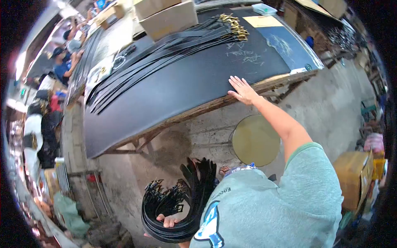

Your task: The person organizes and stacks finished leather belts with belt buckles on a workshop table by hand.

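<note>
The bench (173, 93) top is a smooth, matt black sheet, chalk-scuffed at its far end, on a rough bare-wood frame. The belts (165, 53) laid across it look like matt black leather with shiny brass-coloured metal buckles (235, 25). The looped bundle of belts (178, 206) in the left hand (167, 223) has a slight sheen. Cardboard boxes (165, 14) are dull brown; the floor (322, 103) is rough grey concrete.

bundle of belts (178, 206): black straps with dark metal clasps, looped into a thick coil, hanging low and resting over the fingers of the left hand (167, 223).
worktable (173, 89): long black top, tilting across the view, its wooden edge lying under the flat right hand (243, 91).
</note>
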Motion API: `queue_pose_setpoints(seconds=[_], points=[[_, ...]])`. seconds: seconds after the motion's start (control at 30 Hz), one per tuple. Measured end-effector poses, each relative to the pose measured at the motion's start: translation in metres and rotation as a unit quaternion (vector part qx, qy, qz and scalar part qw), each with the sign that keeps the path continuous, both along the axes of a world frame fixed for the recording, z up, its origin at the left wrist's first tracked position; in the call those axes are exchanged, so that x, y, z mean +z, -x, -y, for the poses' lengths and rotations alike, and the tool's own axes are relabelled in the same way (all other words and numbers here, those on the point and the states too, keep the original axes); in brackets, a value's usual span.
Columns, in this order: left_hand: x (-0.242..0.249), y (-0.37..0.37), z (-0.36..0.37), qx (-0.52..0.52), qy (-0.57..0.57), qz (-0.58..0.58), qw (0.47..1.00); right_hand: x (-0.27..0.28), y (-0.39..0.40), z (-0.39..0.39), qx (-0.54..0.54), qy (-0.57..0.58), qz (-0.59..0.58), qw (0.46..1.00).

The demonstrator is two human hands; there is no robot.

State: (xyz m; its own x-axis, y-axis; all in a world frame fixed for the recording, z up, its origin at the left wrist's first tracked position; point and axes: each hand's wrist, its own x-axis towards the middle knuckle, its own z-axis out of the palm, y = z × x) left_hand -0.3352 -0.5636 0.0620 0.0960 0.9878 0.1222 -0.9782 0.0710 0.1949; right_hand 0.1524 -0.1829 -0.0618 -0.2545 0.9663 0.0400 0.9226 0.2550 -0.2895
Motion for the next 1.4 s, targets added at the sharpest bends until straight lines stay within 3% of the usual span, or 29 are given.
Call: queue_pose_setpoints(seconds=[0.3,0.5,0.77,0.83,0.87,0.9,0.93,1.0,1.1,1.13,1.17,1.23,1.33,1.4], points=[[-0.012,0.087,-0.145,-0.097,0.005,0.018,0.995,0.016,0.002,0.008,-0.046,0.006,0.061,0.997],[-0.019,0.098,-0.227,-0.138,0.023,0.033,0.99,0.021,-0.031,0.005,-0.083,0.022,0.076,0.993],[-0.022,0.032,-0.327,-0.147,0.042,0.042,0.987,0.022,-0.167,-0.011,-0.193,0.024,0.068,0.979],[-0.017,0.017,-0.342,-0.136,0.046,0.037,0.989,0.022,-0.21,-0.035,-0.216,0.036,0.122,0.968],[-0.013,0.011,-0.348,-0.131,0.048,0.032,0.99,0.034,-0.226,-0.051,-0.276,0.055,0.089,0.955],[-0.011,0.006,-0.354,-0.129,0.048,0.029,0.99,0.02,-0.254,-0.066,-0.34,0.027,0.151,0.928],[-0.009,0.0,-0.357,-0.131,0.05,0.027,0.99,-0.017,-0.28,-0.076,-0.393,-0.103,0.239,0.882],[-0.003,-0.002,-0.367,-0.12,0.057,0.019,0.991,0.02,-0.254,-0.118,-0.333,-0.2,0.193,0.901],[0.0,-0.009,-0.378,-0.117,0.055,0.018,0.991,0.083,-0.114,-0.156,-0.179,-0.154,0.04,0.971],[0.001,-0.009,-0.381,-0.119,0.056,0.018,0.991,0.089,-0.072,-0.158,-0.133,-0.058,-0.037,0.989],[0.002,-0.009,-0.383,-0.12,0.055,0.017,0.991,0.083,-0.041,-0.154,-0.041,-0.004,-0.07,0.997],[0.003,-0.01,-0.387,-0.121,0.055,0.014,0.991,0.03,-0.004,-0.136,0.129,-0.03,-0.101,0.986],[0.003,-0.011,-0.392,-0.118,0.053,0.013,0.992,0.03,-0.032,-0.137,0.085,-0.013,-0.061,0.994],[0.003,-0.011,-0.394,-0.114,0.051,0.015,0.992,0.052,-0.081,-0.138,-0.021,-0.001,-0.038,0.999]])
